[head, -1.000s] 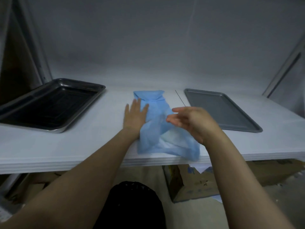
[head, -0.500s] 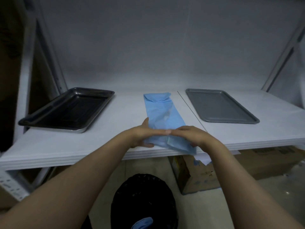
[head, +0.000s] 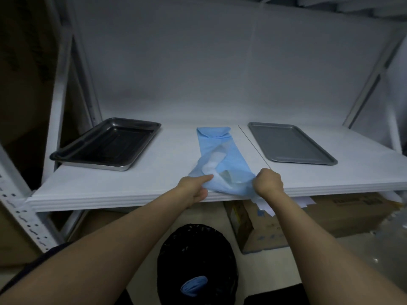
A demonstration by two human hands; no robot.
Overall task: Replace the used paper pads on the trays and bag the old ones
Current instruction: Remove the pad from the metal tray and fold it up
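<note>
Pinching the near left corner of the blue pad (head: 220, 146), the left hand (head: 193, 188) is laying its forefinger straight along the top while its other fingers are curling underneath. The right hand (head: 268, 181) is clenching the pad's near right corner in a tight fist, knuckles up. Print on the cardboard box (head: 259, 234) below and right of the pad is showing too blurred to read. Both forearms are reaching forward, converging on the pad. It is lying lengthwise on the white shelf (head: 154, 183), its near end lifted and rumpled. A dark tray (head: 105, 146) is sitting left of the pad, a grey tray (head: 290, 144) right of it. Below the pad, a black bin (head: 198, 243) is holding a blue wad (head: 193, 285).
</note>
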